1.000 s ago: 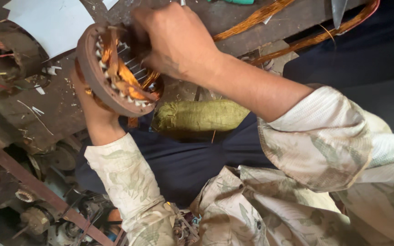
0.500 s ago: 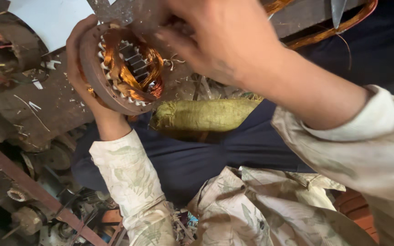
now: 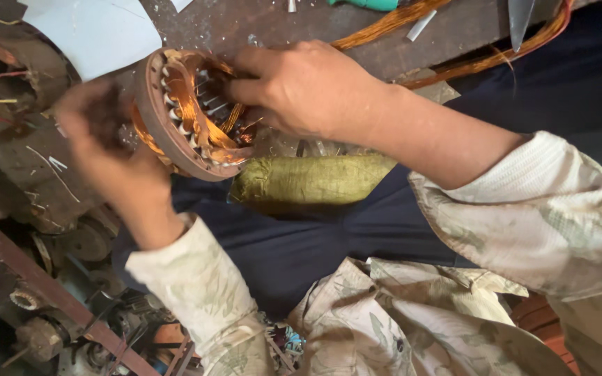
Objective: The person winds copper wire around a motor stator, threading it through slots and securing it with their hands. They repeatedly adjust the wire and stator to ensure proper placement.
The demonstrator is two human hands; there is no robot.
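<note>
Gripping the stator (image 3: 189,115) rim, left hand (image 3: 109,150); right hand (image 3: 301,87) fingers curled, pinching copper windings (image 3: 186,97).

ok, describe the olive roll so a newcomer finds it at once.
Start at the rusty round stator with copper windings, held between the left hand and right hand. Just below it, on dark blue cloth, lies the olive-green roll: the only matte, cloth-like cylinder there.
</note>
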